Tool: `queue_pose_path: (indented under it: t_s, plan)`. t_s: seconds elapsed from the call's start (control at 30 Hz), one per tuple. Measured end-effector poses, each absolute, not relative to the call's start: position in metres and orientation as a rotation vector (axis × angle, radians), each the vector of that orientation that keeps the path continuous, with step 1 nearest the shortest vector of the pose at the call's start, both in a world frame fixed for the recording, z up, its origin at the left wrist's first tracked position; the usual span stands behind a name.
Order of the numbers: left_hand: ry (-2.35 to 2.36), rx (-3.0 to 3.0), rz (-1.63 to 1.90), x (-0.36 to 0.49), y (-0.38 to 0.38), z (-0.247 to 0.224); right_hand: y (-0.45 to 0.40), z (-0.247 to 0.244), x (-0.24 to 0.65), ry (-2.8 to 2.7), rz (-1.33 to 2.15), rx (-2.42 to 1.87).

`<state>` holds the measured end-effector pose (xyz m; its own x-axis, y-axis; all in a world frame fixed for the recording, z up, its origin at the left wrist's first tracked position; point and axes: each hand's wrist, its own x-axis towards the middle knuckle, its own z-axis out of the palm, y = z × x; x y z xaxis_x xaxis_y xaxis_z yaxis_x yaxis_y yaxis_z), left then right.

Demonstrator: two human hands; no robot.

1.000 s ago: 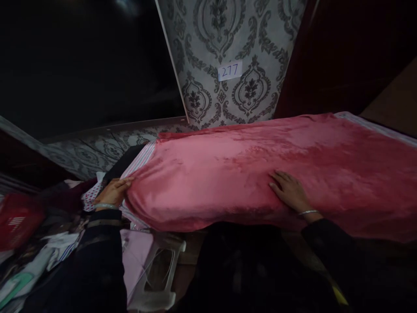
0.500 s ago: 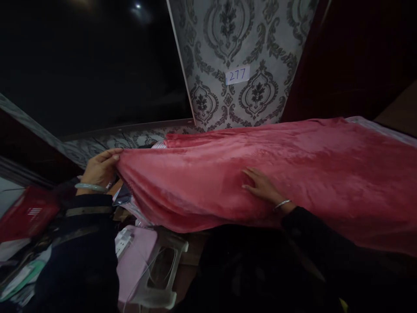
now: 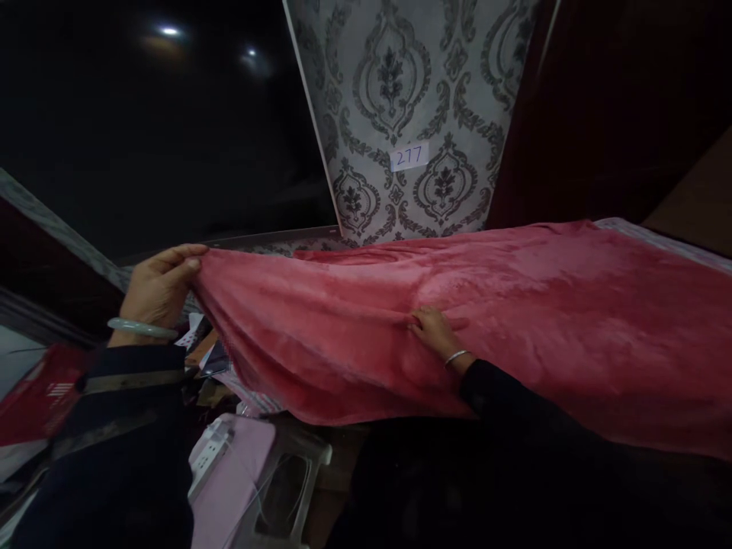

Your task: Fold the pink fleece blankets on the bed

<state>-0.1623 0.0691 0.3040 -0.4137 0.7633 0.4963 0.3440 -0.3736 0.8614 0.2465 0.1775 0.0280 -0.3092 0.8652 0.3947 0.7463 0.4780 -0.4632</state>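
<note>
A pink-red plush blanket (image 3: pixel 543 328) spreads across a raised surface in front of me, its left end lifted and sagging in folds. My left hand (image 3: pixel 158 286), with a pale green bangle on the wrist, pinches the blanket's left corner between thumb and fingers. Near the blanket's middle, my right hand (image 3: pixel 433 332), wearing a thin silver bracelet, grips a gathered ridge of the fabric with curled fingers. Beneath the far right edge shows a patterned light cloth (image 3: pixel 646 229).
A large dark screen (image 3: pixel 160 122) hangs at the left, beside patterned wallpaper bearing a paper label (image 3: pixel 409 156) marked 277. Below the blanket's left end are a pink stool top (image 3: pixel 245 457), a white power strip (image 3: pixel 209 457) and clutter. A red bag (image 3: pixel 40 393) lies far left.
My left hand has risen slightly and moved left, pulling the blanket corner along. My right hand has shifted left and closed from lying flat to gripping the fabric.
</note>
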Motion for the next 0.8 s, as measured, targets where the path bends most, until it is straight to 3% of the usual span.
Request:
queue_pose_path:
  t_s: [0.23, 0.53, 0.8]
  plan:
    - [1.748, 1.608, 1.595, -0.181, 0.076, 0.293, 0.175, 0.039, 0.283, -1.799, 0.254, -1.102]
    - [2.03, 2.063, 1.147, -0.191, 0.082, 0.278, 0.154, 0.112, 0.338, -1.749, -0.028, -1.049]
    - [2.106, 2.112, 1.528, -0.17, 0.072, 0.31, 0.154, 0.177, 0.365, -1.743, -0.18, -1.087]
